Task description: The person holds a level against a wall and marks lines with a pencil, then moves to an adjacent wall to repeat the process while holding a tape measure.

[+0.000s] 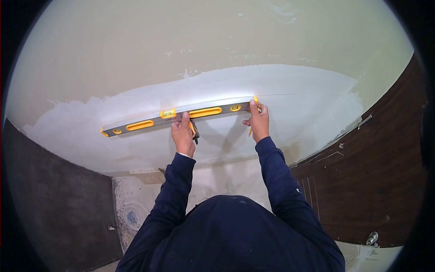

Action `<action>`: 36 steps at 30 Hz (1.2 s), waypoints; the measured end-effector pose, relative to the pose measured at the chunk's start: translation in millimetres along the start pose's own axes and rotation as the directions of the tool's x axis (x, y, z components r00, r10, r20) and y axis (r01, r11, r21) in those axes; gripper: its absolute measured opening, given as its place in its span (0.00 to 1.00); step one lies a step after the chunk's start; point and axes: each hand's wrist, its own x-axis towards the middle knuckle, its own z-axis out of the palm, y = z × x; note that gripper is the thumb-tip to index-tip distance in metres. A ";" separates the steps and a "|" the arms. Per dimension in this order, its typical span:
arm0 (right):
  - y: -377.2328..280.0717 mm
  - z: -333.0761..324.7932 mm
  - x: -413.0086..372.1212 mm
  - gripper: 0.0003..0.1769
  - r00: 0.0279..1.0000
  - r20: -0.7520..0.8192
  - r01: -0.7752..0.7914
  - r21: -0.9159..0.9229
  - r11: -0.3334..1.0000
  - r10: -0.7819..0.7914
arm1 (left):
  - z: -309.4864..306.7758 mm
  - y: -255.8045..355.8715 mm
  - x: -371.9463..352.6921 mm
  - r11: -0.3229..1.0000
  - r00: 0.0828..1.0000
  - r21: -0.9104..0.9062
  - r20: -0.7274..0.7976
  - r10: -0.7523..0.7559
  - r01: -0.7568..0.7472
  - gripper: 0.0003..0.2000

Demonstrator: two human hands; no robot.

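Long grey metal spirit level point(149, 122) with yellow slots, pressed slightly tilted against white plastered wall patch point(294, 90), left hand point(183, 133) clasping its lower edge near the middle (something dark tucked beneath), right hand point(258, 121) gripping thin yellow pencil point(250, 132) at its right end

Dark wooden door point(371, 181), metal knob point(372, 237) — dusty floor point(136, 213)

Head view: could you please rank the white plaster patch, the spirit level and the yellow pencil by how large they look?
1. white plaster patch
2. spirit level
3. yellow pencil, mostly hidden by the right hand, so its full length is unsure
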 end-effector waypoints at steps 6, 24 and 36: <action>1.9 -0.5 0.9 0.32 1.000 0.010 0.008 0.014 1.000 -0.008 | 2.0 -0.5 -0.8 1.000 1.000 -0.026 -0.013 0.004 -0.005 0.10; 0.6 -0.4 2.7 0.32 1.000 -0.001 0.023 0.020 1.000 -0.023 | 2.3 1.3 -1.2 0.999 0.999 -0.044 -0.035 0.001 -0.003 0.11; 1.7 1.2 3.5 0.34 0.999 0.002 0.039 -0.012 0.999 -0.039 | 1.6 -10.4 3.6 0.985 0.994 -0.146 0.033 0.101 -0.095 0.12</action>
